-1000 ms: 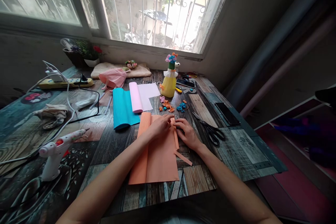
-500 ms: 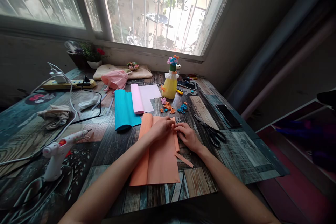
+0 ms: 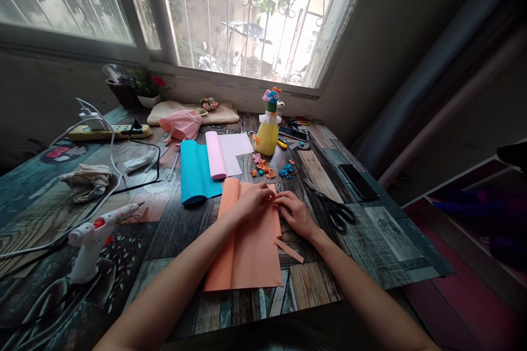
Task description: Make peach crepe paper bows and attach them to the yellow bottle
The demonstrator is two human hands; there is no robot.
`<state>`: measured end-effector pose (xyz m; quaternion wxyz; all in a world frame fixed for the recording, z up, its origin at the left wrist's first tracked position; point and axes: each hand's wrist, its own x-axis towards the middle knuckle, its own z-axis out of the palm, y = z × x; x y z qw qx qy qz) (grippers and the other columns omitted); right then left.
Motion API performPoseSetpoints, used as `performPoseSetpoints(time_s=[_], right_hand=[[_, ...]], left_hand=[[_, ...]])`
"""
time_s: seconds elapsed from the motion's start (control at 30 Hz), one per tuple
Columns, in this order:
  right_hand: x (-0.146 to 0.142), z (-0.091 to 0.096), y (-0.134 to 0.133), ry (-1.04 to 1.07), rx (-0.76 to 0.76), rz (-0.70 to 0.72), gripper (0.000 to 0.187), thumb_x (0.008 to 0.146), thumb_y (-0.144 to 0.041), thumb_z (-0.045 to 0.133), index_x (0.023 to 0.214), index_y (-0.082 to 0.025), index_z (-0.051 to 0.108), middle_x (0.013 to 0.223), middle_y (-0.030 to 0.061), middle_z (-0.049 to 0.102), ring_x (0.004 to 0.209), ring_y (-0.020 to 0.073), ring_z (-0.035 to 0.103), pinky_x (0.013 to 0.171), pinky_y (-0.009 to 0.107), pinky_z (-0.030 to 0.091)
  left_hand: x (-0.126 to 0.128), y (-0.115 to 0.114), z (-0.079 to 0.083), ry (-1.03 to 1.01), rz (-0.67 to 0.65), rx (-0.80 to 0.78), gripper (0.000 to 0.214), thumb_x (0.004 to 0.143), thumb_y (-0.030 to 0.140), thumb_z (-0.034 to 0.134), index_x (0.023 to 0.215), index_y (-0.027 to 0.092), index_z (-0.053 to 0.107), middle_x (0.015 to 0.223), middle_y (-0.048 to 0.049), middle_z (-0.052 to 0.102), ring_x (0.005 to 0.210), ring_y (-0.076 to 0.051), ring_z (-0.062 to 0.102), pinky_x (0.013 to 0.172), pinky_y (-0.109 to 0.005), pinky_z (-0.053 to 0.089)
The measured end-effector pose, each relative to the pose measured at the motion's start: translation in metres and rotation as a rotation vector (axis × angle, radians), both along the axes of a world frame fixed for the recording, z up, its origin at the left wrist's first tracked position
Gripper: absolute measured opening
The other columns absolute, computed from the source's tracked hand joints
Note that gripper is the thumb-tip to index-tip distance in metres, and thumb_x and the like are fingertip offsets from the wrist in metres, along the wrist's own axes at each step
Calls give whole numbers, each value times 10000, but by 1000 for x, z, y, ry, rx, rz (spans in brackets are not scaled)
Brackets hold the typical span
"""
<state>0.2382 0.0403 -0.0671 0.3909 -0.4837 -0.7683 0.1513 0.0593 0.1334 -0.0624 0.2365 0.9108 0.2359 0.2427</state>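
A sheet of orange crepe paper lies before me, its left side still rolled. Along its right edge runs a narrow folded orange strip, and a loose thin strip sticks out beside it. My left hand rests over the sheet's upper right part, fingers bent and pinched at the strip's top end. From the other side my right hand meets it, fingertips closed on the same end. The exact grip is partly hidden by the fingers. Black scissors lie right of my right hand.
Blue and pink crepe paper rolls lie farther back. A yellow decorated bottle stands behind small paper flowers. At left are a glue gun, cables and a power strip. A phone lies at right.
Both hands stay at the strip's top end with hardly any movement. The view has shifted very slightly.
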Motion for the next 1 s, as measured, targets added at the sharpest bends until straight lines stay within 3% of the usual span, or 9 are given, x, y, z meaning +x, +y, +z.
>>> performPoseSetpoints(time_s=[0.8,1.0], right_hand=[[-2,4,-1,25,33,2,251,891,-64,470,986,-210,651,1035,80,624,997,204,606,885,368,516],[-3,4,-1,46,24,-6,246,882,-63,482,977,-213,652,1030,74,631,1012,206,602,906,369,504]], left_hand=[[-1,-1,2,-15,17,-25,202,843,100,500,819,150,695,888,-75,613,743,-160,603,719,-280,499],[1,-1,1,-30,68,-26,290,850,77,456,1063,143,641,994,-102,636,873,-197,617,805,-321,498]])
